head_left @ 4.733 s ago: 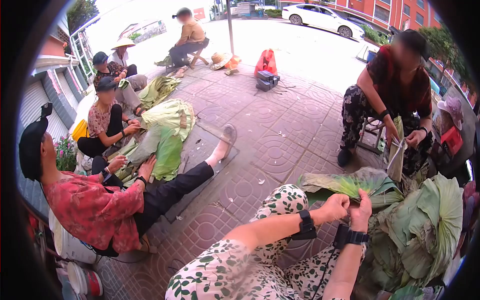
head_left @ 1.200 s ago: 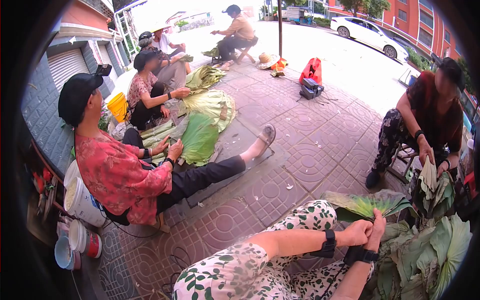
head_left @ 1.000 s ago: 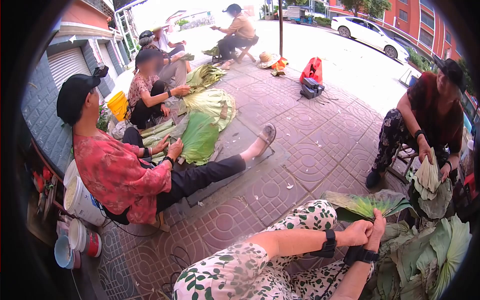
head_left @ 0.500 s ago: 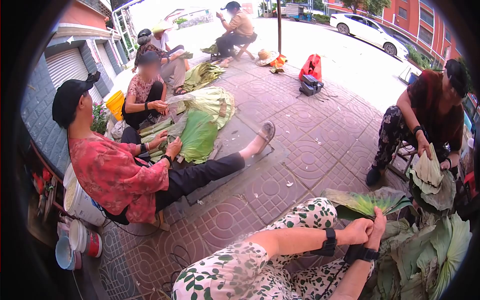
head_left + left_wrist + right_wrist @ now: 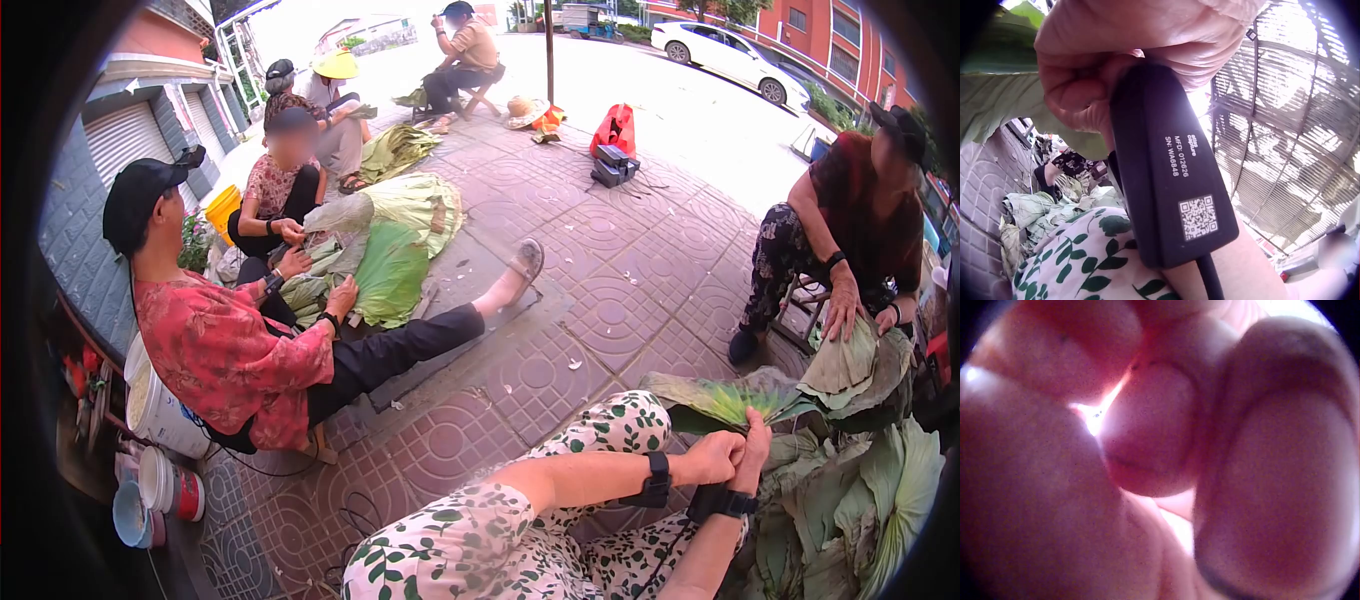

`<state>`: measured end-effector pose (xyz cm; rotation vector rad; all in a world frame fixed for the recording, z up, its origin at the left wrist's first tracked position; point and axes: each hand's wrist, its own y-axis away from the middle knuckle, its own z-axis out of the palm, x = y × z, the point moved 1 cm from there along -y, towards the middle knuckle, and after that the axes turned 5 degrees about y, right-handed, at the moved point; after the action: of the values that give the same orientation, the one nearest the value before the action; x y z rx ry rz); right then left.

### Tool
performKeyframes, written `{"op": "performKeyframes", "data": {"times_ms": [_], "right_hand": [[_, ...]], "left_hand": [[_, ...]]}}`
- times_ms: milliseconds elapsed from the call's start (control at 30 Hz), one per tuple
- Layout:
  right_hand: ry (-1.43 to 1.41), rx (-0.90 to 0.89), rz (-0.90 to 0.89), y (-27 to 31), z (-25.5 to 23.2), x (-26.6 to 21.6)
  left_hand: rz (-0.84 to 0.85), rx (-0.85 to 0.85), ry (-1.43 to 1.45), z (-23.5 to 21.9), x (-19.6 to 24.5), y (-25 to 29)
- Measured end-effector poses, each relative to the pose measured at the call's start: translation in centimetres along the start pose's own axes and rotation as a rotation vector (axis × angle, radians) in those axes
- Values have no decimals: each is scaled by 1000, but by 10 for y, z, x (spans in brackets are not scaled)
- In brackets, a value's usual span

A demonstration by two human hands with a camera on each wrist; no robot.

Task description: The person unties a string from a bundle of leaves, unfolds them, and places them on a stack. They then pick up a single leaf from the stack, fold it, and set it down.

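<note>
In the head view my right hand pinches the gathered end of a folded green lotus leaf, whose veins fan out from that end. My left hand, fingers curled, rests against the right hand; I cannot tell what is inside it. From the left wrist, the right hand's curled fingers show above a black camera unit, with green leaf at their left. Close-up fingers fill the right wrist view. A pile of dull green lotus leaves lies right beside my hands.
Opposite at the right, a seated person handles more leaves. At the left, a person in a red shirt sits by spread leaves, one leg stretched across the paving. Buckets stand behind them.
My view has swung left since the oldest frame, and my hands have drawn closer together; they barely move in the last second. The person opposite has lowered their leaves towards mine.
</note>
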<state>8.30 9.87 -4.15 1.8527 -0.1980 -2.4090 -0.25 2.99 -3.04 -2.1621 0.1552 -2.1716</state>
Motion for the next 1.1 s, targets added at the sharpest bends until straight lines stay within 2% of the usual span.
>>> {"op": "performKeyframes", "data": {"times_ms": [1100], "right_hand": [[-11, 33, 33, 0, 2, -4]], "left_hand": [[-11, -10, -24, -3, 7, -2]]}}
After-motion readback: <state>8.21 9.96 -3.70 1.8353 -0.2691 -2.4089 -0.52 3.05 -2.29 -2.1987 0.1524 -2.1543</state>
